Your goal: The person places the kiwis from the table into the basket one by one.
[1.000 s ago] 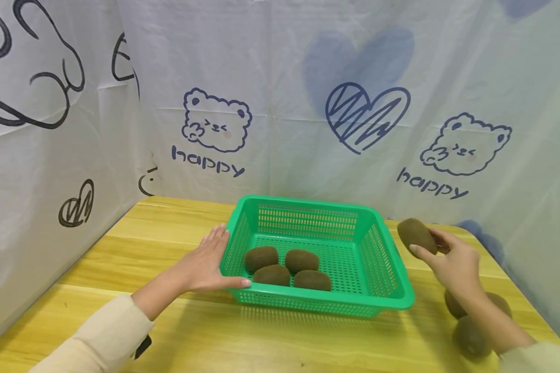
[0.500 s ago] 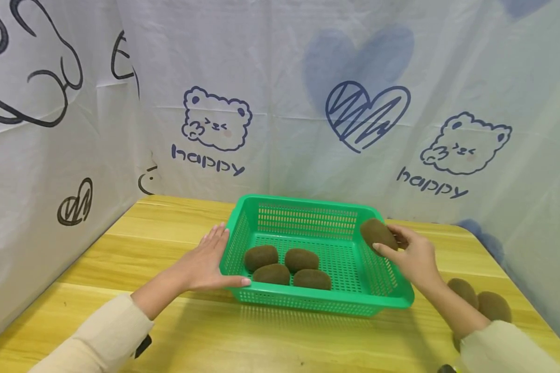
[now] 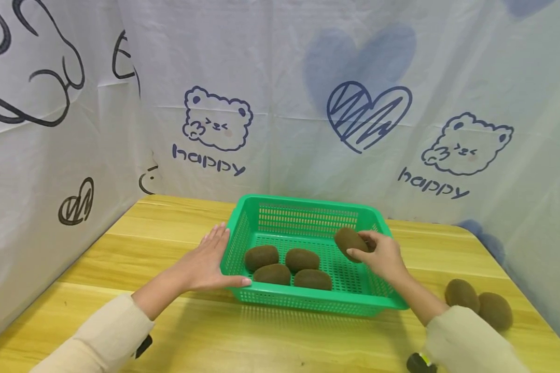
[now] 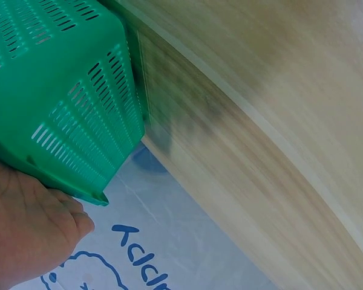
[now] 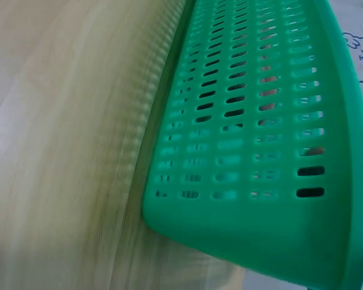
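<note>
between the thumb and fingers of the right hand [image 3: 383, 256], a brown kiwifruit [image 3: 349, 243] is pinched at its near end, tilted, its far end pointing up and left, away from the palm. this grip sits over the right part of the green basket [image 3: 317, 295], inside the rim, with the wrist above the right wall; whether the fruit touches the basket floor below it, i cannot tell. left of the grip, in the front left part of the basket, four other kiwifruit [image 3: 302, 260] lie in two rows of two, and between them and the pinched one shows a strip of bare mesh. farther left, the left hand [image 3: 207, 264] rests on the basket's left rim, fingers straight and spread from the thumb, which lies over the front rim, and it seems to steady it. right of the grip, outside the basket, two more kiwifruit [image 3: 462, 296] lie side by side on the table [image 3: 261, 342]. the step in hand looks like setting a fifth fruit in; the next move would call for lowering it onto the mesh beside the four, then parting thumb and fingers gently, so it does not roll.
</note>
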Demonstrator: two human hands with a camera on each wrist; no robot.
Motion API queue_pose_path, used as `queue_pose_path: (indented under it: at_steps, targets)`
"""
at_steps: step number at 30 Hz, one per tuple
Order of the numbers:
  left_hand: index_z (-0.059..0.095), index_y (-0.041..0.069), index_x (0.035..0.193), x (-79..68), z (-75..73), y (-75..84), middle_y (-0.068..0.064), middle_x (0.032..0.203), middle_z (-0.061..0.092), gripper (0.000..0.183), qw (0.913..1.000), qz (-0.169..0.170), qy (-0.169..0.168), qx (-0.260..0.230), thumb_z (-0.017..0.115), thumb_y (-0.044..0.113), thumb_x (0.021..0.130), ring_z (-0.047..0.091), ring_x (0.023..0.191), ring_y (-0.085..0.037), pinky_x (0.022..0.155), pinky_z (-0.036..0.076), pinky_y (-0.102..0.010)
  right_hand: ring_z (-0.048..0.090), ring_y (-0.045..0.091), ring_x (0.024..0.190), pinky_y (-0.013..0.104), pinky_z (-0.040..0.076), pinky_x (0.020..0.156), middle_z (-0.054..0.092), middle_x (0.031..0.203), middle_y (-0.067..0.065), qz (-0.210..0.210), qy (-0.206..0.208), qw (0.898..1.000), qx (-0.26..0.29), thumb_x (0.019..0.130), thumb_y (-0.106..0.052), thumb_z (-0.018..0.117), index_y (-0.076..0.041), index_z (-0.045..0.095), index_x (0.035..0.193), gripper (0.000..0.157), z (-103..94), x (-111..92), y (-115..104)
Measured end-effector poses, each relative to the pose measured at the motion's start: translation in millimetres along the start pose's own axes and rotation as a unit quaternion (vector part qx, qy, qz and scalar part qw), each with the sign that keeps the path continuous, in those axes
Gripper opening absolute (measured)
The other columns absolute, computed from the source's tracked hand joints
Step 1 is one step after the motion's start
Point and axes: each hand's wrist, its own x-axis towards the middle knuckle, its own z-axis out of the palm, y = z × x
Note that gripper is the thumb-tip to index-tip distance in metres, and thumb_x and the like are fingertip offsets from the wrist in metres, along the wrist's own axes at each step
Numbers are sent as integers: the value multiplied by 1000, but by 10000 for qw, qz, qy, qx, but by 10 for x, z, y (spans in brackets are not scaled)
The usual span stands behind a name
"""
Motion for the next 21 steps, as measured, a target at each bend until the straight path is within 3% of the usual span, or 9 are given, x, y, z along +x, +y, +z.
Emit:
queue_pose_path:
  at_steps: [7, 16, 21]
  targets:
    - [11, -8, 146, -2, -15, 7, -23, 154, 2, 116, 10000, -15, -49, 7, 58, 69, 73, 4, 143, -39, 117, 12, -50, 63, 32, 88, 36, 55, 68, 65, 102, 24, 77, -745, 9962, -440, 80, -14, 72, 10, 59, 112, 42, 142, 45, 19]
    - [11, -8, 146, -3, -16, 16, -23, 154, 2, 117, 10000, -21, -77, -41, 58, 70, 73, 3, 143, -39, 117, 12, -51, 59, 37, 98, 43, 52, 81, 64, 104, 22, 27, -1538, 9829, -1014, 77, -14, 74, 9, 60, 107, 40, 232, 50, 26]
    - [10, -8, 146, -7, -19, 11, -24, 154, 2, 117, 9999, -26, -90, -45, 58, 70, 73, 3, 143, -39, 117, 12, -51, 58, 38, 100, 43, 52, 83, 63, 107, 23, 107, -1815, 9775, -1066, 77, -12, 74, 10, 57, 111, 44, 243, 46, 15]
